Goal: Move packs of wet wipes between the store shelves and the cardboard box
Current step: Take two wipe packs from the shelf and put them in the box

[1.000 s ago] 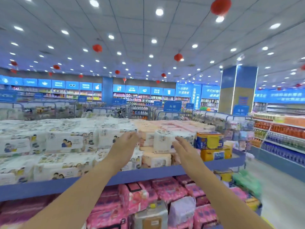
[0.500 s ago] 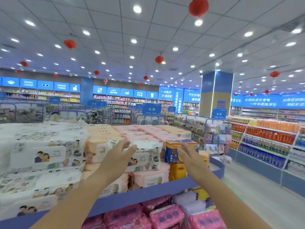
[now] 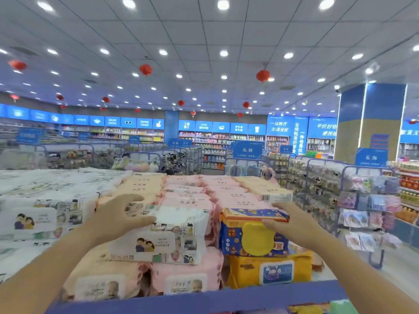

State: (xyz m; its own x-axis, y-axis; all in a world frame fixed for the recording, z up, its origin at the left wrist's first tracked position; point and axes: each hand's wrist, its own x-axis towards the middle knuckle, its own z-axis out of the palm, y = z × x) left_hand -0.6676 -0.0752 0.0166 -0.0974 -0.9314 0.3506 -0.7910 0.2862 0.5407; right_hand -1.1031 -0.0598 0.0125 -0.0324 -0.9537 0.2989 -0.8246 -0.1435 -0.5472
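Note:
On the top shelf (image 3: 204, 299), a white pack of wet wipes (image 3: 167, 239) with a cartoon label lies on the stacked packs. My left hand (image 3: 118, 219) grips its upper left end, fingers over the top and thumb along the front. Just to the right stands a blue pack with a yellow lid (image 3: 249, 239). My right hand (image 3: 292, 223) pinches the blue pack's upper right edge, fingers on top and thumb on the front. The cardboard box is out of view.
Pink packs (image 3: 186, 276), a peach pack (image 3: 102, 277) and a yellow pack (image 3: 272, 269) lie underneath. More white packs (image 3: 34, 220) fill the shelf to the left. A rack of hair accessories (image 3: 367, 205) stands right of the shelf, beside the aisle floor (image 3: 403, 279).
Both hands reached forward from open in the air onto the packs. The left hand now grips the white pack and the right hand the blue one. The view moved closer.

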